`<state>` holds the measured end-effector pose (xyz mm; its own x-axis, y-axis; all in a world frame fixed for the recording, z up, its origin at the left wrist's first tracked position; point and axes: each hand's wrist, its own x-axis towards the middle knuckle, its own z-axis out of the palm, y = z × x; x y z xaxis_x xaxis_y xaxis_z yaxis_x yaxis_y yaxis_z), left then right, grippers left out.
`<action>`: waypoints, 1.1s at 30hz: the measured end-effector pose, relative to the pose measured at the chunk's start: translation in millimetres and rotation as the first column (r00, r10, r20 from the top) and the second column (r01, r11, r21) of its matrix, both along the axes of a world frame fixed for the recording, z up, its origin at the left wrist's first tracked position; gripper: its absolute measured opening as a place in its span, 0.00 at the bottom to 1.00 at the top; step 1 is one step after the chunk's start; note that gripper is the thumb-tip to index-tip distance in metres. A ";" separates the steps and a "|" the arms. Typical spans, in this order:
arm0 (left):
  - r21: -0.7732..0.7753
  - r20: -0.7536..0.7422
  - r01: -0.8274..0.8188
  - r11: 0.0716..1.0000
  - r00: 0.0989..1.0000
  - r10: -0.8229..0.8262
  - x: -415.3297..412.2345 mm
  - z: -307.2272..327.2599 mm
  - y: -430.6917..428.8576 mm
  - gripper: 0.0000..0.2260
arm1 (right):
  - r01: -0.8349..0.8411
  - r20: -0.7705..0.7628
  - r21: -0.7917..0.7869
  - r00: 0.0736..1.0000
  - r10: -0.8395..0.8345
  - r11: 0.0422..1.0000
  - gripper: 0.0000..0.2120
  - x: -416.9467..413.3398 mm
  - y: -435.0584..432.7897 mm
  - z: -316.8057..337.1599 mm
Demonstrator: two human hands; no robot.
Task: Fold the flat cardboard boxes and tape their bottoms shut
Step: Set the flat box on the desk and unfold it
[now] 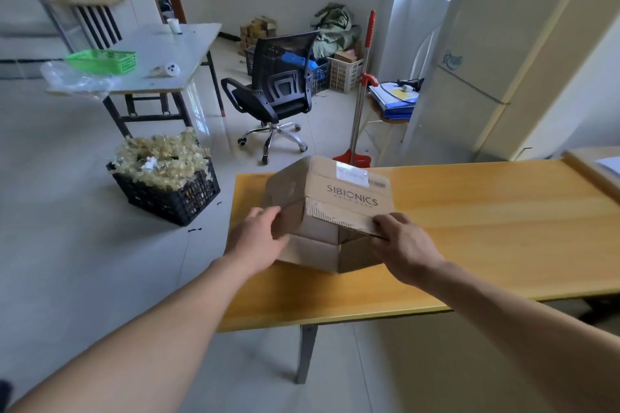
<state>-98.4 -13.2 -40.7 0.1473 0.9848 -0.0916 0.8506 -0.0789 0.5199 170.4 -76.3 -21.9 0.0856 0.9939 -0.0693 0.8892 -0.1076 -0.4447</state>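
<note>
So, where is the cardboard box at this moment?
In the head view, the cardboard box is at the left end of the yellow table, gripped by the left hand and the right hand.

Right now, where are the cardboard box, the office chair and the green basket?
cardboard box (349, 193): head view, on its printed panel.
office chair (272, 51): head view, on its mesh backrest.
green basket (110, 66): head view, on its front wall.

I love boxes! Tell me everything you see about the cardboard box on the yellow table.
The cardboard box is brown corrugated card, printed SIBIONICS, with a white label above the print. It is partly opened, skewed, its near flaps loose. It sits near the left end of the yellow table. The left hand and right hand each grip a flap.
</note>
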 end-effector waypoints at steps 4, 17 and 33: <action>0.139 -0.073 -0.048 0.989 0.996 0.059 22.5 60.5 4.6 0.08 | 0.037 -0.062 0.165 0.998 -0.027 0.986 0.10 10.1 9.2 50.7; -0.072 0.070 -0.072 0.995 0.995 0.077 174.6 188.8 24.6 0.06 | 0.202 -0.061 0.173 0.979 -0.194 0.964 0.12 139.7 24.7 183.3; -0.097 0.054 0.192 0.977 0.981 -0.188 363.5 146.5 41.4 0.13 | 0.438 -0.189 -0.093 0.874 -0.448 0.894 0.08 317.3 32.1 140.7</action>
